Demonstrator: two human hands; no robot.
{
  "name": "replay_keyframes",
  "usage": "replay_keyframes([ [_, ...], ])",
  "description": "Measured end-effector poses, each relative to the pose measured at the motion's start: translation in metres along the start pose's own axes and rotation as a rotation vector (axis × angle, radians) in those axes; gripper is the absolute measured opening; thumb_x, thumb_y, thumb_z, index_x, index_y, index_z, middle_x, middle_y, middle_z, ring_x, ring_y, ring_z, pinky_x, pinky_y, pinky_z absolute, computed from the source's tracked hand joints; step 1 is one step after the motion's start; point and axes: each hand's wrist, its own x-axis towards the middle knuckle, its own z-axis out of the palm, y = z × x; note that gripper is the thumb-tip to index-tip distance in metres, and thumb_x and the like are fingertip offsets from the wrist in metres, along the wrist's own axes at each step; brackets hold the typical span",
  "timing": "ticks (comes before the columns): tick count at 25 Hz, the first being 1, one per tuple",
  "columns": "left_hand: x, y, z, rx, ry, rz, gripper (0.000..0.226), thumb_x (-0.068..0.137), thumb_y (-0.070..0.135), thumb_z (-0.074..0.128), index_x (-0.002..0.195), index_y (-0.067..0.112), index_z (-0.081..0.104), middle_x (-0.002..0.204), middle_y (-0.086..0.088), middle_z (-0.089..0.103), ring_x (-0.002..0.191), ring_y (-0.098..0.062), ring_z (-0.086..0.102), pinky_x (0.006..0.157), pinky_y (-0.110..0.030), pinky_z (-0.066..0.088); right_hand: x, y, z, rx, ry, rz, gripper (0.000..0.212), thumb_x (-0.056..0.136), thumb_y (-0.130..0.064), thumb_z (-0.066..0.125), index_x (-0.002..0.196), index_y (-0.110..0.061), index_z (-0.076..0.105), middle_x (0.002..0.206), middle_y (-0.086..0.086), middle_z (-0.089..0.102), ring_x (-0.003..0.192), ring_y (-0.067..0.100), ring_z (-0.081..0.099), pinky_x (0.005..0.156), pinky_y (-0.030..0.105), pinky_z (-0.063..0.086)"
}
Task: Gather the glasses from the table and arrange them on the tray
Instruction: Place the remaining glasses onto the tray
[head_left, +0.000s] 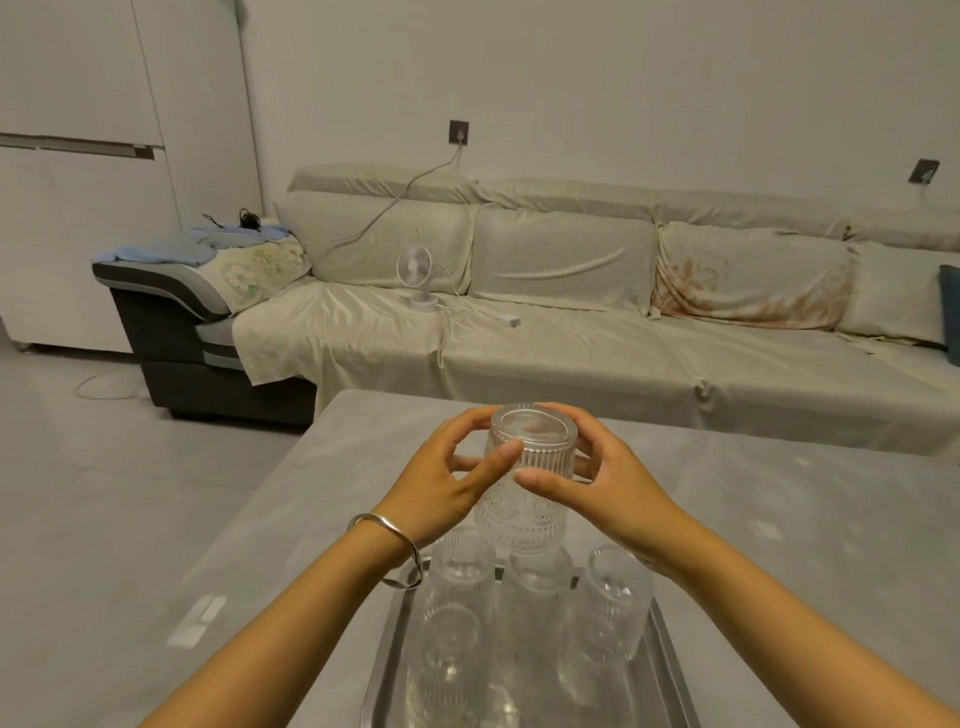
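Living room w/ a long cloth-covered sofa (571, 291) at the back, a small white desk fan (418, 278) sitting on it, pale walls. In front, a grey counter (779, 519) holds a metal tray (387, 649) at the near edge.

Both bare hands hold one ribbed, embossed glass (527, 478), upside down, base facing up. Left hand (447, 488), w/ a silver bangle (387, 545) at the wrist, has its grip closed on the glass from the left, thumb across the front. Right hand (608, 483) grips it from the right, fingers wrapped behind. The glass looks raised over the far end of the tray; can't tell if its rim touches anything yet.

Three similar clear glasses (615, 597) stand upside down on the tray in a row just below, approx. side by side.

Judgement: the step is setting this glass down, prob. at the tray's far end behind the row. To do it well, keep it level, lower slowly so the rim lands flat, and leave a gap from the neighbours so glass doesn't knock glass. Release only once it sits steady.
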Motion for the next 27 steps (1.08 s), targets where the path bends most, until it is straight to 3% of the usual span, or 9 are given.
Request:
replay_keyframes([
  [3,-0.025,-0.009,0.016,-0.009,-0.033,-0.020,0.055,0.074,0.062,0.053,0.124,0.040,0.046,0.130,0.005,0.053,0.107,-0.019,0.061,0.086,-0.039,0.055,-0.033,0.009,0.004,0.019,0.025,0.024,0.060,0.062,-0.041,0.083,0.114,-0.045,0.055,0.118,-0.020,0.064,0.108,0.003,0.062,0.084,0.022,0.055],
  [7,-0.052,-0.039,0.022,0.079,0.074,-0.104,0.055,0.076,0.058,0.041,0.127,0.037,0.043,0.134,0.004,0.049,0.118,-0.012,0.051,0.092,-0.023,0.045,-0.063,0.025,0.007,0.016,0.082,0.075,0.061,0.062,-0.037,0.084,0.115,-0.042,0.055,0.117,-0.018,0.065,0.105,0.000,0.063,0.076,0.015,0.053],
  [11,-0.072,-0.077,0.026,0.330,0.043,-0.140,0.051,0.088,0.047,0.040,0.136,0.031,0.036,0.145,0.005,0.038,0.135,-0.012,0.030,0.113,-0.037,0.028,-0.085,0.043,0.013,0.024,0.134,0.112,0.065,0.057,-0.038,0.085,0.115,-0.039,0.055,0.117,-0.015,0.064,0.103,-0.004,0.062,0.073,0.011,0.051],
  [15,-0.080,-0.095,0.037,0.521,-0.037,-0.156,0.051,0.091,0.047,0.035,0.140,0.033,0.027,0.153,0.009,0.023,0.143,-0.012,0.007,0.118,-0.041,0.012,-0.100,0.063,0.023,0.020,0.215,0.149,0.073,0.051,-0.044,0.085,0.116,-0.038,0.052,0.120,-0.016,0.062,0.106,0.001,0.062,0.080,0.019,0.054],
  [18,-0.081,-0.101,0.038,0.551,-0.003,-0.159,0.053,0.091,0.048,0.037,0.140,0.031,0.026,0.154,0.007,0.022,0.143,-0.012,0.005,0.118,-0.042,0.012,-0.110,0.081,0.032,-0.013,0.228,0.171,0.076,0.051,-0.043,0.084,0.118,-0.035,0.050,0.125,-0.012,0.057,0.113,0.005,0.057,0.091,0.023,0.051],
  [22,-0.081,-0.104,0.038,0.580,0.020,-0.139,0.052,0.090,0.044,0.043,0.138,0.027,0.034,0.153,0.005,0.026,0.143,-0.013,0.007,0.117,-0.040,0.014,-0.117,0.099,0.042,-0.031,0.221,0.196,0.073,0.051,-0.044,0.084,0.116,-0.042,0.049,0.127,-0.018,0.052,0.114,-0.001,0.052,0.086,0.014,0.046],
  [27,-0.081,-0.104,0.038,0.567,0.029,-0.135,0.051,0.089,0.042,0.046,0.137,0.026,0.035,0.152,0.004,0.027,0.143,-0.013,0.007,0.116,-0.041,0.015,-0.120,0.116,0.049,-0.017,0.221,0.233,0.070,0.049,-0.048,0.083,0.108,-0.056,0.046,0.121,-0.033,0.045,0.108,-0.010,0.046,0.090,0.023,0.043],
])
